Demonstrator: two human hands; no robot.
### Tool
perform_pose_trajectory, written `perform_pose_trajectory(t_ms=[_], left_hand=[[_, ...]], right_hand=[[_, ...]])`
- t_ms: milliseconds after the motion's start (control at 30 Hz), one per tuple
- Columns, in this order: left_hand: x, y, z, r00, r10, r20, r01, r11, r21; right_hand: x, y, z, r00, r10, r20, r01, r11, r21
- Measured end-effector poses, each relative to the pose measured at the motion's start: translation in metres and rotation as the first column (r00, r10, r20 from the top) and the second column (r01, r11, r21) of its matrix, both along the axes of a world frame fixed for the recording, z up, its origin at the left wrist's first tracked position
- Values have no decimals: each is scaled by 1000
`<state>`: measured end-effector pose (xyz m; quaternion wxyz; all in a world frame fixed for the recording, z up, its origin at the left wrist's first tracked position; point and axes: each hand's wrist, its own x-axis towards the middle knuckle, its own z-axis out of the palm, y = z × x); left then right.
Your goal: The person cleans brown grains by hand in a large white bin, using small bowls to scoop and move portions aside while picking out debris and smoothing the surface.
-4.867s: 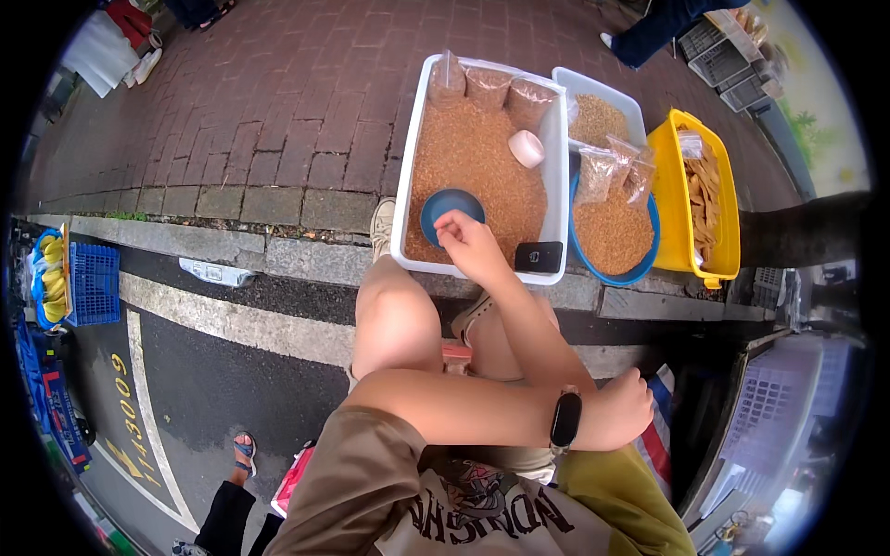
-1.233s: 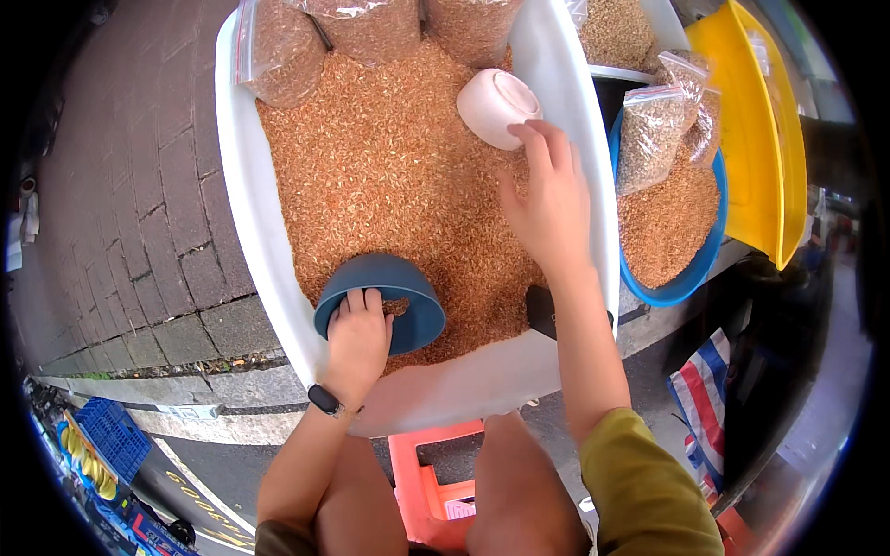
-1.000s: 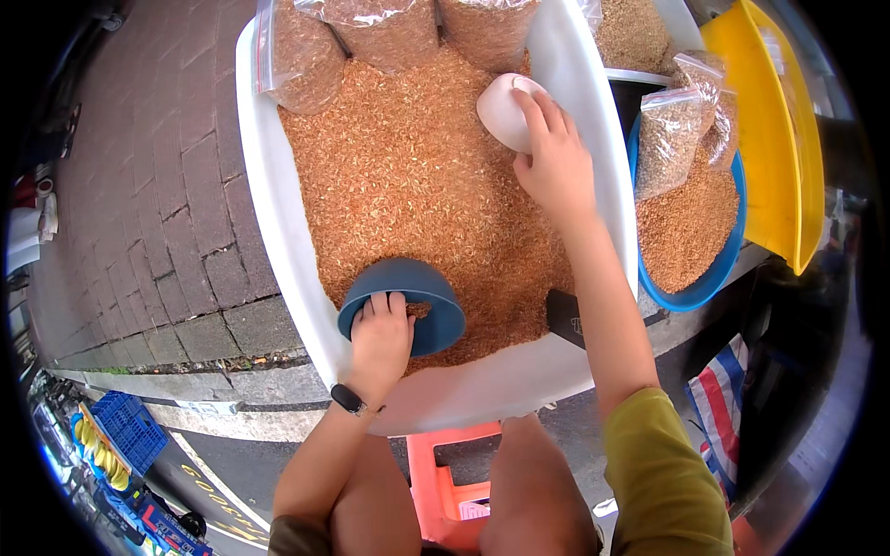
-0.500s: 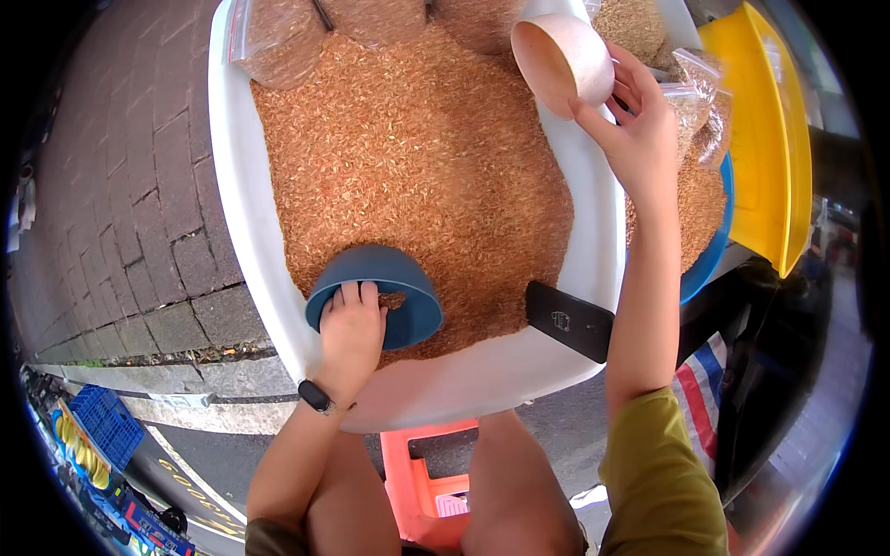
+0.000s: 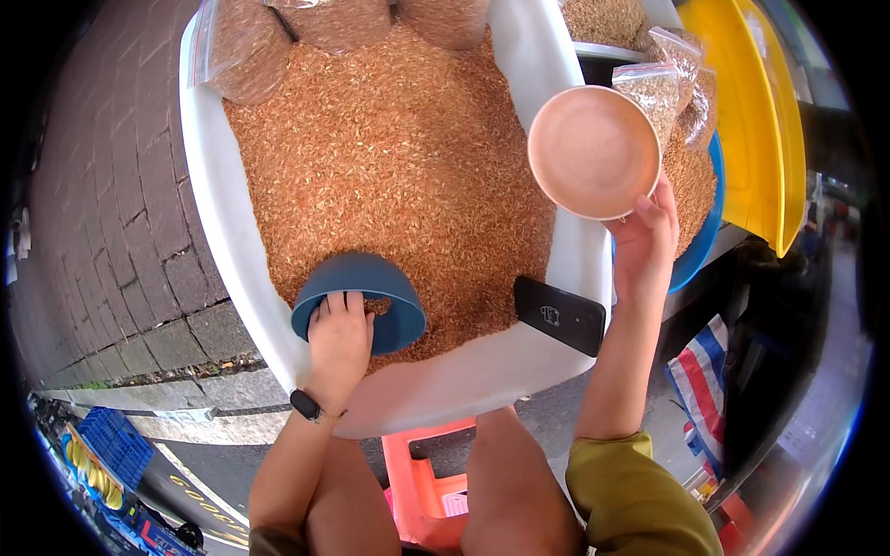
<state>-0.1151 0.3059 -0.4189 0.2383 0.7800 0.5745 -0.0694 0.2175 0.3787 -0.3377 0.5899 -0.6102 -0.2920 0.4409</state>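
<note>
A big white tub (image 5: 222, 250) full of small orange-brown dried grains (image 5: 399, 157) lies in front of me. My left hand (image 5: 339, 341) grips the rim of a blue bowl (image 5: 357, 292) that is dug on its side into the grains near the tub's front edge. My right hand (image 5: 643, 239) holds an empty pink bowl (image 5: 593, 150) from below, lifted above the tub's right rim with its inside facing me. A black phone (image 5: 560, 315) rests on the tub's front right rim, between my hands.
Clear bags of grains (image 5: 243, 51) stand at the tub's far end. To the right sit a blue basin (image 5: 700, 218) of grains with bagged portions (image 5: 660, 85) and a yellow tray (image 5: 756, 111). A red stool (image 5: 431, 482) is under me; brick paving (image 5: 102, 213) lies left.
My right hand took the pink bowl off the grains, lifted it over the tub's right rim and turned its inside toward me. My left hand kept hold of the blue bowl.
</note>
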Motion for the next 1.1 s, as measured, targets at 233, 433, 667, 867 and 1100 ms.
perform_pose_trajectory(t_ms=[233,433,667,867,1100], left_hand=[[7,-7,5,977,-98,188,114,990,-77],[12,-47,-37,925,-326,194,366,901,-231],[20,-41,-14,864,-44,502,267,885,-382],[36,-28,0,730,193,656,246,821,-516],[53,-32,36,823,-42,567,195,957,-213]], right_hand=[[-35,-67,-5,969,-237,-68,241,969,59],[-99,-103,-26,785,-64,-616,-177,930,-322],[-139,-99,-34,702,254,-666,-434,893,-118],[-127,-90,-46,735,314,-601,-462,880,-106],[-107,-128,-39,994,-43,-100,40,999,-32]])
